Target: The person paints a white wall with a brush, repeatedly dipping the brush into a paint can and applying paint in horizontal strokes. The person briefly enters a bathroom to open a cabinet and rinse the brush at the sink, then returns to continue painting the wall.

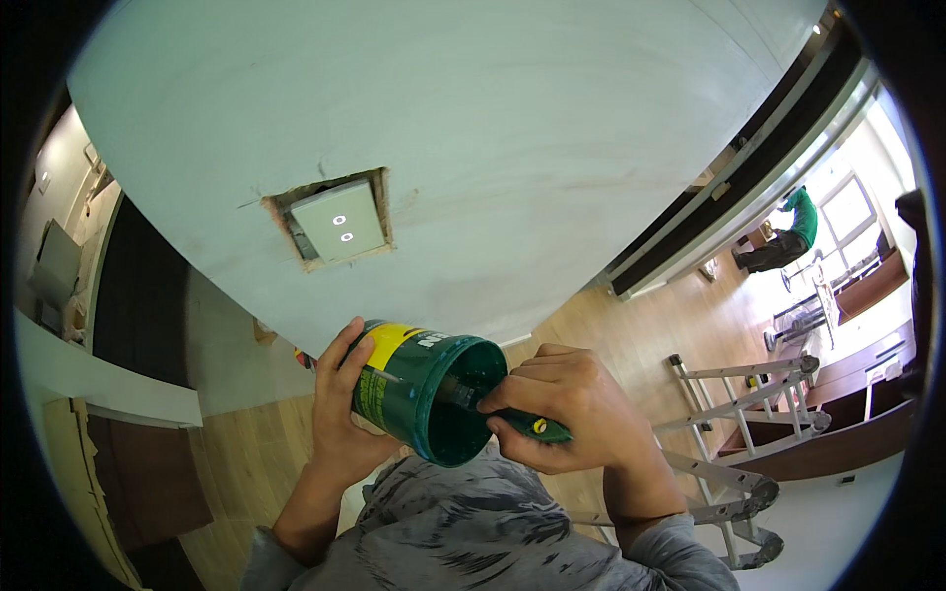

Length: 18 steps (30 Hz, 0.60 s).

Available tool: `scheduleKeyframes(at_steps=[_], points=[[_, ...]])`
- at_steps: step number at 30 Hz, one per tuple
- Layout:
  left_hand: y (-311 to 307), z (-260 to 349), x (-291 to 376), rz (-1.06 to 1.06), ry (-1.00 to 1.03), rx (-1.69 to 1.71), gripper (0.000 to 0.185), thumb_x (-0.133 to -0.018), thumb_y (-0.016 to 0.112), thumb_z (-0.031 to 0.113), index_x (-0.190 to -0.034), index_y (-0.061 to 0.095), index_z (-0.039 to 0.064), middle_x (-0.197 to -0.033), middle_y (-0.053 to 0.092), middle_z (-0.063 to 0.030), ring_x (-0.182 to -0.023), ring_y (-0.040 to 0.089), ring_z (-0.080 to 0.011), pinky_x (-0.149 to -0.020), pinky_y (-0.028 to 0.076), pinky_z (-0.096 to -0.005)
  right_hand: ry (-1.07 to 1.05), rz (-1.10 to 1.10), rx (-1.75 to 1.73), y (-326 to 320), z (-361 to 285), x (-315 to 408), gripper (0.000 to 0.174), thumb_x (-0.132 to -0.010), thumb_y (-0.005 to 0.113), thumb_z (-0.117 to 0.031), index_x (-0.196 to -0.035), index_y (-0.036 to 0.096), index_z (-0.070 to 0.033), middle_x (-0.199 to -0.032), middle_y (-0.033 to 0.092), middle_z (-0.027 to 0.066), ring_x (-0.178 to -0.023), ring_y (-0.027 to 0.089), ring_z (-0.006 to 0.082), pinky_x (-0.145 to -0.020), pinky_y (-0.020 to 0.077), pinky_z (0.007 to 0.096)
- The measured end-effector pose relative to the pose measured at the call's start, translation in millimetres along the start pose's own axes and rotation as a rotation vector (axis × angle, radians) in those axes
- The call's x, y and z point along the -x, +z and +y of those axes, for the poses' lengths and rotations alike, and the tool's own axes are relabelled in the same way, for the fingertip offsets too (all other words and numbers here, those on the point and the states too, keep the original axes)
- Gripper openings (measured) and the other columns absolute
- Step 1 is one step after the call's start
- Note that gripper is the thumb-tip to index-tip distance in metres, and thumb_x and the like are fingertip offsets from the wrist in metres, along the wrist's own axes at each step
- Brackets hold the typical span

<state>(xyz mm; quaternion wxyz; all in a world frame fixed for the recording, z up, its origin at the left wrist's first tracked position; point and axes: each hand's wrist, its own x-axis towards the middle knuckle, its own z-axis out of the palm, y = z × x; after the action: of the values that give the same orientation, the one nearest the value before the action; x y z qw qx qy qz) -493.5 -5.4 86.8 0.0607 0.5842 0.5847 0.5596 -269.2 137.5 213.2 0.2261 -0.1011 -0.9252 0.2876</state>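
Observation:
My left hand (344, 410) grips a dark green plastic tub (403, 388) by its side and base. The tub is tilted, its mouth facing right towards my other hand; yellow and white printing shows on its outside. Between the thumb and fingers of my right hand (573, 406) is a paintbrush (543, 427) with a green handle. Its head reaches inside the tub, where shadow hides the bristle tips and the bottom. Just beyond the tub stands a pale painted wall (502, 148). A two-button switch plate (341, 223) sits in a rough-edged cutout in that wall.
Aluminium ladder sections (739, 406) stand at my right over the wood-look floor (628, 340). Farther right, a person (791, 233) in a green top bends near a bright window. A dark door frame (746, 170) borders the wall. On the left is a brown panel (148, 473).

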Motion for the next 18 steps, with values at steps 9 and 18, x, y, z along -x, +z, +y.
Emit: scheduleKeyframes(at_steps=[9, 18], points=[[58, 34, -23, 0.001, 0.058, -0.143, 0.111, -0.061, 0.103, 0.014, -0.157, 0.048, 0.012, -0.163, 0.043, -0.0228, -0.146, 0.05, -0.0413, -0.117, 0.047, -0.0502, 0.033, -0.063, -0.006, -51, 48, 37, 0.015, -0.083, 0.078, -0.019, -0.092, 0.068, -0.012, -0.077, 0.07, 0.0058, -0.07, 0.066, 0.0317, -0.071, 0.0513, 0.0422], [94, 60, -31, 0.048, -0.144, -0.272, 0.116, -0.058, 0.103, 0.019, -0.158, 0.045, 0.011, -0.163, 0.042, -0.021, -0.145, 0.05, -0.0401, -0.119, 0.045, -0.0478, 0.021, 0.077, -0.143, -111, 90, 55, 0.012, -0.085, 0.076, -0.015, -0.097, 0.075, -0.013, -0.085, 0.076, 0.0064, -0.074, 0.07, 0.0306, -0.073, 0.054, 0.0406]])
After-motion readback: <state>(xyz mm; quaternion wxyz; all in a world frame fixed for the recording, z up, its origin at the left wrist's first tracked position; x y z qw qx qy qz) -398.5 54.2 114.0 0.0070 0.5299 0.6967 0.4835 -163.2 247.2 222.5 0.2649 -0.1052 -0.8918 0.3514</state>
